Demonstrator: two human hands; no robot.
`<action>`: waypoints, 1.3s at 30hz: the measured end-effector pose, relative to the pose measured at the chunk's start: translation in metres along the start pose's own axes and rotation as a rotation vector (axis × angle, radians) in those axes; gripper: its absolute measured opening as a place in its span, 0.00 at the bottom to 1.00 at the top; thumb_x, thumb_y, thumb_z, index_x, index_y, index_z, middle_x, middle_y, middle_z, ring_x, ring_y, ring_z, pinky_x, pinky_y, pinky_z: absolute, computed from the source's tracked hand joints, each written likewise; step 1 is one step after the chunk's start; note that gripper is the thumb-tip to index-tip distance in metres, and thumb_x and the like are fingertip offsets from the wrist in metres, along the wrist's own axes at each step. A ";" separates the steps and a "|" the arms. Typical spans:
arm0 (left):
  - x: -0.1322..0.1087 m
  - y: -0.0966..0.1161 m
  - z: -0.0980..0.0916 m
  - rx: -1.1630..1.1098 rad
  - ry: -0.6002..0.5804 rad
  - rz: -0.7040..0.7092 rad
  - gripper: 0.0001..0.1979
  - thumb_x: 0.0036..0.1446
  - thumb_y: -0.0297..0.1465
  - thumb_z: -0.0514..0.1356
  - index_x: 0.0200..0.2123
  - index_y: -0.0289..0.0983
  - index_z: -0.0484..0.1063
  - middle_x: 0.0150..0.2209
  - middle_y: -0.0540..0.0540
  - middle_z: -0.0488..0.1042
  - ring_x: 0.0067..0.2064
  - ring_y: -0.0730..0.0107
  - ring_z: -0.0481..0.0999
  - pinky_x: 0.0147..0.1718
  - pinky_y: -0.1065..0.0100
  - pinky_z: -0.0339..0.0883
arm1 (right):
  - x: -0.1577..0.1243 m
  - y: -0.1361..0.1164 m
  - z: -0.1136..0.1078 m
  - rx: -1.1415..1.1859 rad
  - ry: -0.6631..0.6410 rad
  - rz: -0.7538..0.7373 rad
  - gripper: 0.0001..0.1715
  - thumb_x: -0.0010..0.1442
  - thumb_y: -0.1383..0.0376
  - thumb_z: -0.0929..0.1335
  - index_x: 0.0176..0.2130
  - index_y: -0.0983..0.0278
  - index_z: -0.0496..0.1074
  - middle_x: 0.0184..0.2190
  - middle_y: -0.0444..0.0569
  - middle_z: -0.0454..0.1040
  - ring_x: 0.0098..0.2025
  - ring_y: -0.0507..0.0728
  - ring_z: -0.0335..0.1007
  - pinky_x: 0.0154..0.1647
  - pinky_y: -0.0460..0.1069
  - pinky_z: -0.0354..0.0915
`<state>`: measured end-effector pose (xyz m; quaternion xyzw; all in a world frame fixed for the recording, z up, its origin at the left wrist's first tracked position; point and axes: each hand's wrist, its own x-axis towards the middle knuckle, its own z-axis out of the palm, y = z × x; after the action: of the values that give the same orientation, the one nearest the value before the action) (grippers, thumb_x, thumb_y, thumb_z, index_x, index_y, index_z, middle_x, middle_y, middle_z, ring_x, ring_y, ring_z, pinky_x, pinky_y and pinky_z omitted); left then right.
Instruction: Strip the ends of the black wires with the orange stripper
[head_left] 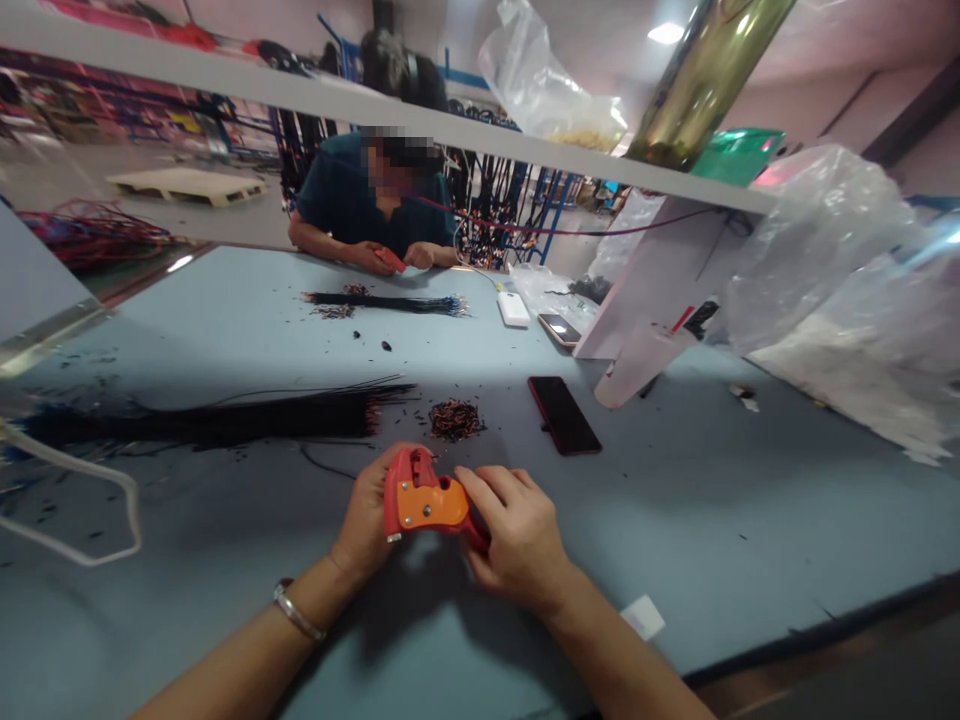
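Observation:
A red and orange wire stripper is held above the near part of the table. My right hand wraps round its handles. At the tool's head, my left hand is closed against the red side, its fingertips largely hidden behind the head. A thin black wire runs along the table to behind my left hand; whether the hand holds it is hidden. Just beyond the tool lies a heap of small black and copper-coloured wire scraps. To its left stretches a thick bundle of black wires.
A dark phone lies right of the scraps, near a whitish plastic cup and an upright panel. Across the table a co-worker holds a red tool behind another wire bundle. A shelf edge crosses above.

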<state>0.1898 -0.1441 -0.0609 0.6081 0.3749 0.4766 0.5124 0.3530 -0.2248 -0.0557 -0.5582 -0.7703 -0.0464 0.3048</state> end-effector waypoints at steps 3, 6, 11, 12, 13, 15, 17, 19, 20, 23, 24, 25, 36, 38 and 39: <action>0.000 0.006 0.002 0.002 -0.052 -0.014 0.08 0.41 0.32 0.64 0.28 0.36 0.72 0.26 0.50 0.74 0.29 0.70 0.72 0.29 0.72 0.69 | 0.000 0.003 0.001 -0.032 0.029 0.023 0.32 0.48 0.67 0.65 0.55 0.68 0.65 0.41 0.58 0.72 0.41 0.62 0.68 0.42 0.57 0.62; 0.001 0.011 0.003 -0.008 -0.102 -0.016 0.11 0.40 0.32 0.65 0.30 0.36 0.73 0.27 0.49 0.76 0.30 0.68 0.74 0.30 0.71 0.70 | 0.001 0.005 0.001 -0.042 0.040 0.035 0.31 0.50 0.67 0.65 0.55 0.68 0.65 0.42 0.58 0.71 0.42 0.62 0.68 0.44 0.57 0.61; 0.000 0.010 0.003 0.030 -0.117 -0.031 0.11 0.42 0.35 0.65 0.30 0.35 0.74 0.28 0.47 0.77 0.30 0.67 0.74 0.31 0.69 0.69 | 0.001 0.004 0.001 -0.026 0.039 0.063 0.30 0.51 0.67 0.65 0.54 0.68 0.66 0.42 0.58 0.71 0.43 0.63 0.67 0.45 0.57 0.60; 0.000 0.009 0.003 0.041 -0.121 -0.034 0.10 0.43 0.35 0.64 0.29 0.35 0.74 0.27 0.47 0.76 0.29 0.68 0.73 0.30 0.69 0.69 | 0.002 0.005 0.001 -0.020 0.038 0.071 0.30 0.51 0.66 0.64 0.54 0.68 0.66 0.43 0.58 0.71 0.43 0.63 0.67 0.45 0.57 0.60; 0.000 0.008 0.003 0.050 -0.121 -0.032 0.10 0.44 0.36 0.63 0.28 0.35 0.74 0.26 0.48 0.76 0.28 0.68 0.72 0.28 0.70 0.68 | 0.002 0.005 0.001 -0.014 0.038 0.078 0.30 0.50 0.66 0.64 0.54 0.68 0.66 0.43 0.58 0.71 0.43 0.63 0.67 0.45 0.57 0.61; 0.000 0.007 0.003 0.069 -0.116 -0.019 0.10 0.45 0.37 0.63 0.25 0.36 0.72 0.21 0.49 0.72 0.24 0.71 0.68 0.24 0.73 0.65 | 0.003 0.005 0.002 -0.001 0.038 0.088 0.31 0.50 0.67 0.64 0.54 0.68 0.65 0.42 0.58 0.71 0.43 0.63 0.67 0.44 0.57 0.61; 0.000 0.007 0.004 0.080 -0.109 -0.001 0.12 0.46 0.38 0.62 0.21 0.36 0.68 0.18 0.52 0.68 0.21 0.75 0.63 0.21 0.75 0.60 | 0.005 0.006 0.003 0.004 0.038 0.088 0.30 0.49 0.67 0.63 0.53 0.68 0.66 0.42 0.58 0.71 0.42 0.63 0.67 0.44 0.57 0.61; 0.000 0.008 0.005 0.080 -0.115 -0.003 0.14 0.47 0.39 0.62 0.19 0.36 0.65 0.16 0.53 0.64 0.20 0.77 0.59 0.19 0.76 0.57 | 0.006 0.006 0.004 -0.003 0.042 0.083 0.29 0.49 0.67 0.63 0.52 0.69 0.66 0.41 0.58 0.71 0.41 0.63 0.66 0.43 0.57 0.61; 0.000 0.009 0.005 0.078 -0.126 -0.012 0.15 0.47 0.40 0.61 0.18 0.36 0.64 0.15 0.54 0.62 0.19 0.77 0.58 0.18 0.76 0.56 | 0.006 0.005 0.005 -0.012 0.042 0.083 0.29 0.49 0.67 0.63 0.51 0.70 0.67 0.40 0.58 0.71 0.41 0.63 0.66 0.43 0.57 0.61; 0.000 0.007 0.006 0.066 -0.158 -0.046 0.17 0.49 0.41 0.61 0.18 0.36 0.64 0.15 0.54 0.61 0.19 0.78 0.56 0.17 0.76 0.54 | 0.007 0.004 0.007 -0.053 0.026 0.098 0.25 0.48 0.67 0.63 0.48 0.71 0.68 0.38 0.58 0.71 0.38 0.63 0.66 0.41 0.56 0.61; -0.001 0.005 0.006 0.056 -0.163 -0.055 0.16 0.49 0.41 0.61 0.19 0.36 0.65 0.15 0.54 0.62 0.19 0.78 0.56 0.17 0.76 0.54 | 0.007 0.003 0.008 -0.069 0.016 0.106 0.24 0.48 0.67 0.63 0.46 0.70 0.68 0.37 0.57 0.71 0.37 0.62 0.66 0.40 0.56 0.60; -0.001 0.003 0.005 0.041 -0.167 -0.060 0.15 0.50 0.41 0.61 0.21 0.35 0.67 0.17 0.53 0.64 0.19 0.77 0.58 0.18 0.76 0.55 | 0.007 0.003 0.010 -0.084 0.006 0.115 0.22 0.48 0.67 0.62 0.45 0.70 0.68 0.35 0.56 0.72 0.35 0.62 0.66 0.38 0.55 0.60; 0.005 -0.006 0.005 -0.014 -0.090 -0.121 0.19 0.47 0.44 0.63 0.20 0.35 0.67 0.19 0.52 0.66 0.23 0.75 0.63 0.24 0.74 0.60 | 0.018 0.003 0.013 -0.178 -0.145 0.185 0.12 0.49 0.67 0.64 0.37 0.65 0.67 0.29 0.51 0.73 0.30 0.58 0.68 0.32 0.50 0.58; 0.006 -0.007 0.006 -0.045 -0.058 -0.153 0.19 0.45 0.44 0.64 0.20 0.34 0.66 0.18 0.52 0.66 0.22 0.75 0.62 0.23 0.74 0.59 | 0.020 0.002 0.012 -0.187 -0.177 0.189 0.12 0.50 0.67 0.64 0.38 0.65 0.67 0.30 0.51 0.73 0.30 0.58 0.69 0.32 0.49 0.58; 0.006 -0.008 0.007 -0.059 -0.046 -0.163 0.18 0.45 0.44 0.65 0.20 0.34 0.67 0.18 0.52 0.66 0.22 0.75 0.62 0.23 0.74 0.59 | 0.021 0.002 0.012 -0.189 -0.191 0.191 0.12 0.50 0.66 0.64 0.38 0.65 0.67 0.30 0.51 0.73 0.31 0.58 0.69 0.32 0.49 0.58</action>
<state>0.1984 -0.1384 -0.0677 0.5710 0.3970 0.4300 0.5757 0.3458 -0.2012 -0.0547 -0.6569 -0.7315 -0.0363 0.1793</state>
